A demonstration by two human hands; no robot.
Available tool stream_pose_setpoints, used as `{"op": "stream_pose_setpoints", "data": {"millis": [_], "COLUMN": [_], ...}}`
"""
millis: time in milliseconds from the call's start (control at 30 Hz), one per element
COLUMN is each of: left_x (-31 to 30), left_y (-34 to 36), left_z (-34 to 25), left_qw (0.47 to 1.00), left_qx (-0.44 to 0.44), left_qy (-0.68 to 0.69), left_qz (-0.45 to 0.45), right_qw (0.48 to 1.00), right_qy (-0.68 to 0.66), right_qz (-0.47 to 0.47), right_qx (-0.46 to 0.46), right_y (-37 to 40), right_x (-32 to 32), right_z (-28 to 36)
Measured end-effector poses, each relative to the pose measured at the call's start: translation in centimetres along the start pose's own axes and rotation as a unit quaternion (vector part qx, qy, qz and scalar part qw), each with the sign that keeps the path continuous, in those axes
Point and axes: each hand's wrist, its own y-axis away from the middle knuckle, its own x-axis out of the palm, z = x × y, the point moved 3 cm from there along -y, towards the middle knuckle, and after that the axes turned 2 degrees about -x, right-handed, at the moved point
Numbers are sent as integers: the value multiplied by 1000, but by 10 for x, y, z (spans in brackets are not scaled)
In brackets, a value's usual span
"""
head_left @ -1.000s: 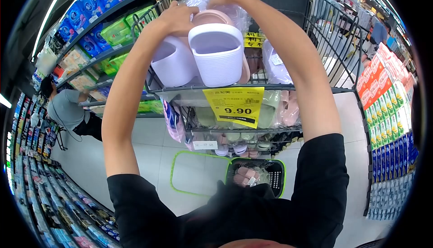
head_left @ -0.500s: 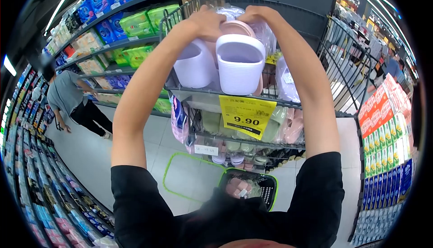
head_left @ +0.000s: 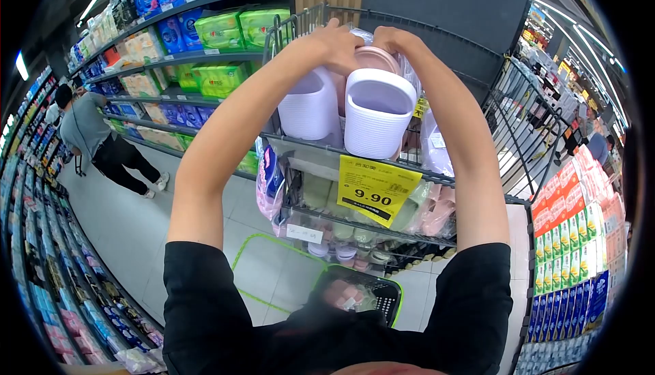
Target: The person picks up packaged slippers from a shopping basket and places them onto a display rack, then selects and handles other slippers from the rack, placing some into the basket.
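My left hand (head_left: 333, 44) is at the top of the wire rack, its fingers bent against the upper left of a pair of pink slippers (head_left: 374, 60). My right hand (head_left: 397, 39) is closed at their upper right, on a clear plastic bag (head_left: 410, 71); its fingertips are hidden. In front of the pink pair, two lavender slippers stand upright: a right one (head_left: 379, 119) and a left one (head_left: 308, 112). Another bagged lavender slipper (head_left: 437, 144) is by my right forearm.
A yellow price tag (head_left: 377, 191) hangs on the wire rack (head_left: 341, 213), above lower tiers of bagged slippers. On the floor, a black shopping basket (head_left: 389, 300) holds pink and green items. Tissue packs (head_left: 222, 31) fill shelves at left, where a person (head_left: 92, 133) stands. Stacked cartons (head_left: 566, 245) are at right.
The view has shifted, so the rack's top sits slightly lower and further right. My hands remain at the pink slippers. The person at left has turned toward the shelves.
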Motion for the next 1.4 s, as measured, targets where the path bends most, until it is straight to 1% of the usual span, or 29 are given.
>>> {"op": "stream_pose_setpoints", "data": {"millis": [67,167,233,300,333,367,467,500,567,633,700,767,833,900,967,1000,1033,1100,1133,1167,1200,1233,1300,1367,1400], "left_x": [0,1,2,2,3,3,4,4,3,3,3,1,0,1,3,4,6,8,4,3,3,6,13,15,17], "left_y": [0,-1,-2,-3,-3,-2,-2,-2,-2,-3,-2,-2,-1,-2,-3,-4,-5,-7,-6,-3,-4,-7,-14,-17,-20], "left_z": [1,1,2,3,3,2,2,2,2,2,1,0,-1,0,2,2,3,4,3,2,2,5,10,11,11], "left_qw": [1000,1000,1000,1000,1000,1000,1000,1000,1000,1000,1000,1000,1000,1000,1000,1000,1000,999,1000,1000,999,1000,998,997,999], "left_qx": [-2,4,-8,-8,-7,-7,-9,-10,-10,-10,-8,-5,-6,-4,0,-5,-9,-1,-2,-4,5,6,24,43,29], "left_qy": [0,-13,-11,-8,-6,-5,4,3,2,-10,-9,-8,-8,-12,-13,-13,-11,-5,-7,-8,-11,-4,0,-22,-33], "left_qz": [1,8,13,7,4,4,-5,-6,-7,2,2,2,8,4,2,-12,-24,-37,-29,-20,-30,-27,-57,-61,-23], "right_qw": [997,996,996,994,991,991,980,981,967,963,949,952,936,934,908,894,893,905,906,890,871,873,920,925,918], "right_qy": [5,4,5,20,14,14,-39,-39,-40,-40,-18,-24,22,22,38,49,21,-46,-42,-4,36,40,15,16,29], "right_qz": [-75,-72,-74,-95,-122,-121,-183,-183,-245,-261,-312,-300,-346,-350,-401,-434,-431,-405,-402,-440,-477,-471,-382,-365,-386], "right_qx": [15,44,45,53,58,59,59,60,51,58,35,56,61,74,117,100,124,118,122,120,115,117,91,103,93], "right_y": [4,7,11,20,27,37,56,58,70,87,99,114,136,158,187,202,212,250,262,274,283,289,298,306,313], "right_x": [-3,-6,-11,-18,-23,-27,-42,-46,-61,-76,-94,-110,-127,-143,-161,-167,-177,-194,-197,-198,-199,-194,-174,-154,-146], "right_z": [-1,-12,-20,-27,-27,-26,-34,-40,-44,-49,-57,-59,-56,-58,-57,-59,-64,-57,-57,-52,-53,-56,-58,-59,-57]}}
